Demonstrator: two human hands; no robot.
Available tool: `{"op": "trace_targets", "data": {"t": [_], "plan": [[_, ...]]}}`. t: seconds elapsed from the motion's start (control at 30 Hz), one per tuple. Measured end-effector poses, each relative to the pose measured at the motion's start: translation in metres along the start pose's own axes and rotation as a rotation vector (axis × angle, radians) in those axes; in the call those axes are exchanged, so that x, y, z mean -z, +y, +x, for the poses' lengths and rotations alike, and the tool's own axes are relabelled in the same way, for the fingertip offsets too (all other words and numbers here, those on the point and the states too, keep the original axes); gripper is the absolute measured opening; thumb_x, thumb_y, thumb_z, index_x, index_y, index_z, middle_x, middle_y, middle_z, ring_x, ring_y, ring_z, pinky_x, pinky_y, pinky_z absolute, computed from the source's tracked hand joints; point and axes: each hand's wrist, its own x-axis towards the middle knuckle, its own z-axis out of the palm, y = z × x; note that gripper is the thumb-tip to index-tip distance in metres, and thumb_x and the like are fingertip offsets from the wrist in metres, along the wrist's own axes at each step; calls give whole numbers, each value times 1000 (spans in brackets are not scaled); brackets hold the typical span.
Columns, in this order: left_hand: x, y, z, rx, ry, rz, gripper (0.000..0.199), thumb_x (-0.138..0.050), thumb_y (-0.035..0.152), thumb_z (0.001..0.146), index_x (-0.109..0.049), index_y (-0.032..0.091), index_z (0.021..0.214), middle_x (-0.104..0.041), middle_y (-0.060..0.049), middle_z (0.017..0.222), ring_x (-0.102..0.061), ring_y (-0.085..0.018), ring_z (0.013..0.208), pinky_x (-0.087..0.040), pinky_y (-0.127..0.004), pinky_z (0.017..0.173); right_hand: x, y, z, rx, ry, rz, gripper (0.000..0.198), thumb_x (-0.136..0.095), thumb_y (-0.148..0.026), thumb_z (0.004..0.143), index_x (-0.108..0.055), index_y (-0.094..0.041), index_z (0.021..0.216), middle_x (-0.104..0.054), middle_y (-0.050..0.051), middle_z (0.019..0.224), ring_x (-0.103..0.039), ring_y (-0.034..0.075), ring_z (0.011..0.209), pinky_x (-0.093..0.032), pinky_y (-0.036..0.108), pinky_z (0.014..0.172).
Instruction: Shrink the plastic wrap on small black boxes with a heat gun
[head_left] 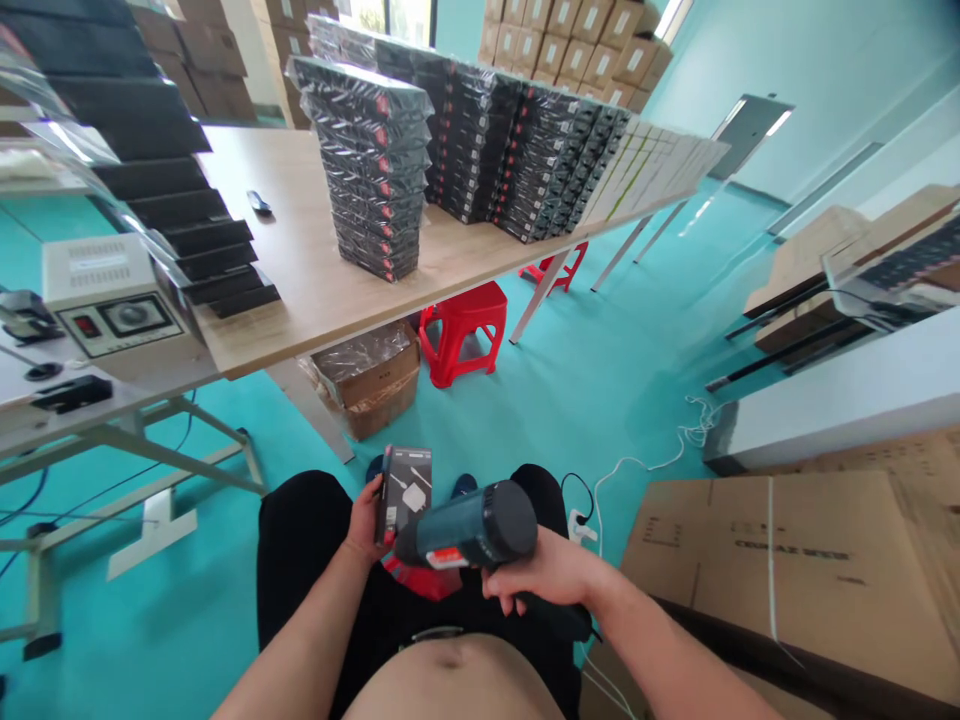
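Observation:
My left hand (364, 518) grips a small black box (407, 486) by its left side, above my lap. White pictures of a charger and cables are printed on its face. In my right hand (551, 570) is a teal heat gun (465, 525), its handle wrapped by my fingers. The nozzle points left at the lower part of the box, close to it; whether the two touch I cannot tell. A red seat (424, 578) shows between my legs beneath the heat gun.
Stacks of film-wrapped black boxes (375, 170) stand on the wooden table (300, 290) ahead. More black boxes (202, 220) lean at the left, beside a control unit (120, 300). A red stool (465, 325) and an open carton (375, 385) sit underneath. Large cartons (780, 560) and a white cable (637, 462) lie right.

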Motion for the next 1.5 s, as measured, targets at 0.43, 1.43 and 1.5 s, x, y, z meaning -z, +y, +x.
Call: {"op": "trace_targets", "data": {"t": [0.43,1.43,1.5], "plan": [[-4,3,-3,-85,13,-51,37,-53,41,85,-66,12,102,-74,-12,87,-71,-29,86,-57,-42,76,-10,22,-3,11,369,242,29,-66,-28,69,-69,-11,92,-67,4,67,-60,14,55,-48,25,51],[-2,-1,-4,80,22,80,41,-57,40,85,-64,9,110,-74,-15,90,-71,-31,82,-56,-44,76,-13,-6,-7,55,101,60,15,-67,-23,67,-70,-13,78,-66,2,63,-58,13,53,-47,24,51],[-1,-2,-3,96,25,104,41,-58,40,84,-64,8,109,-74,-16,89,-71,-32,80,-57,-44,74,-15,-10,2,95,225,208,24,-66,-26,69,-69,-13,89,-68,4,71,-61,13,56,-48,25,52]]}}
